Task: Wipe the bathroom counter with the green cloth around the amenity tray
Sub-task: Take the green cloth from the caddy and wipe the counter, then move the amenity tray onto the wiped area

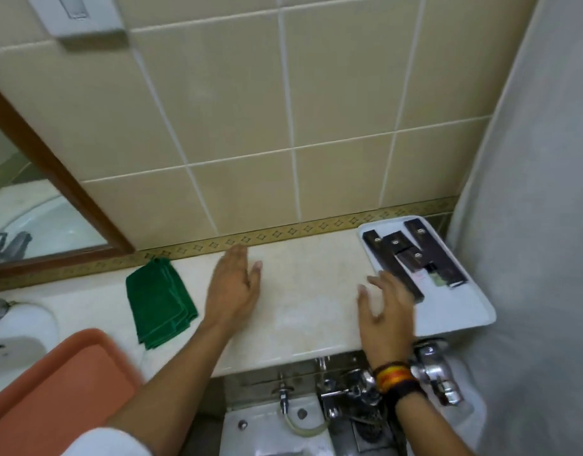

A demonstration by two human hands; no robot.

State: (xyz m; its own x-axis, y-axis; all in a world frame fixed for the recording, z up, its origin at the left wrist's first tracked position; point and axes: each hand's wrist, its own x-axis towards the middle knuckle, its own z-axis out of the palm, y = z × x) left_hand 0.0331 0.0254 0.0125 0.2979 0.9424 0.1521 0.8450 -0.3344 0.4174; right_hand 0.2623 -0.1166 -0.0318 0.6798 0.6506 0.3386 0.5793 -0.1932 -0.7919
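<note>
A folded green cloth lies on the cream marble counter, left of centre, near the wall. The white amenity tray sits at the counter's right end, holding several dark flat packets. My left hand hovers over the middle of the counter, fingers spread, holding nothing, just right of the cloth. My right hand is open too, fingers apart, over the counter right beside the tray's left edge. A woven band circles my right wrist.
An orange tray fills the lower left over a white sink. A wood-framed mirror hangs at left. Chrome valves and pipes sit below the counter's front edge. A white curtain closes the right side. Beige tiles back the counter.
</note>
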